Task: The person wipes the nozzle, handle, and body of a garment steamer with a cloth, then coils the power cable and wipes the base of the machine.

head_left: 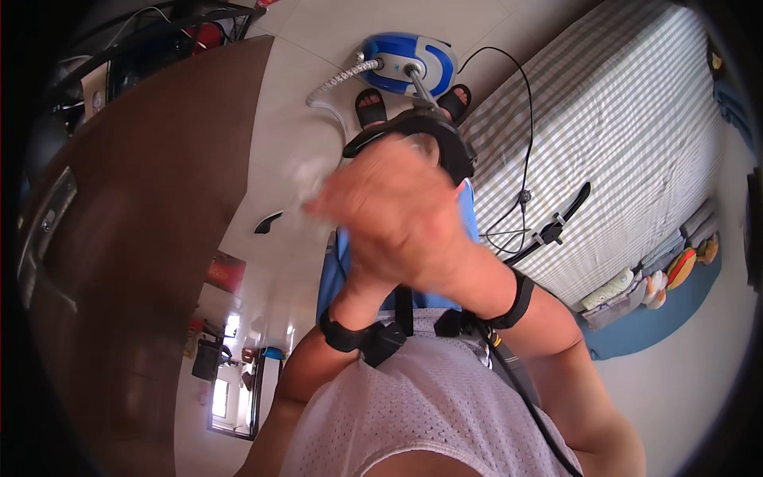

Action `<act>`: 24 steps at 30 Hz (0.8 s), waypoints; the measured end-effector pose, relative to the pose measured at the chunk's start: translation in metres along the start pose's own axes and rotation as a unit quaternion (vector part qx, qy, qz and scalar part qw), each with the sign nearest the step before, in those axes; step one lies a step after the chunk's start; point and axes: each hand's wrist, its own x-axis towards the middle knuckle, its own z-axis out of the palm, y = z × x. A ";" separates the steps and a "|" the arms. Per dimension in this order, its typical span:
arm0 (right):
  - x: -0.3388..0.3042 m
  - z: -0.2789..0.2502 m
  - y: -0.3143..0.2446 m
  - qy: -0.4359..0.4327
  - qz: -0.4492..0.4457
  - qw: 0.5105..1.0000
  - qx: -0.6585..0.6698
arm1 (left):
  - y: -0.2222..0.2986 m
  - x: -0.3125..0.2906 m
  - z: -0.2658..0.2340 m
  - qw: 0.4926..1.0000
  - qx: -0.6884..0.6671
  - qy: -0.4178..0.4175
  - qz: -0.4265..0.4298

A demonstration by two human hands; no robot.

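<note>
My right hand [397, 199] lies across the front of my left hand [372, 274] at the middle of the view. Motion smears the right hand, and its fingers cannot be made out. It covers most of the left hand, whose fingers are hidden; whether either hand holds anything does not show. Just beyond them is a black curved bracket [409, 127] on a metal pole [422, 89]. The pole rises from a blue and white garment steamer base [397, 62] on the floor, between my slippered feet. A ribbed pale hose [338, 83] curves off its left side.
A bed with a checked sheet [604, 135] fills the right, with a black cable [531, 119] and a black hanger-like bar [552, 229] on it. Folded clothes [624, 290] lie at its near end. A brown door [175, 175] stands left; a small black piece [269, 222] lies on the floor.
</note>
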 end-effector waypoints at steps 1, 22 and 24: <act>-0.005 -0.001 -0.008 0.005 0.006 1.000 0.023 | -0.001 0.001 0.001 1.000 0.005 0.002 0.002; -0.019 -0.041 -0.012 0.024 0.000 0.984 -0.179 | 0.010 0.006 -0.001 0.968 -0.235 0.017 -0.092; -0.015 -0.031 0.004 0.053 0.011 0.966 -0.254 | 0.007 0.012 0.004 0.976 -0.215 0.006 -0.037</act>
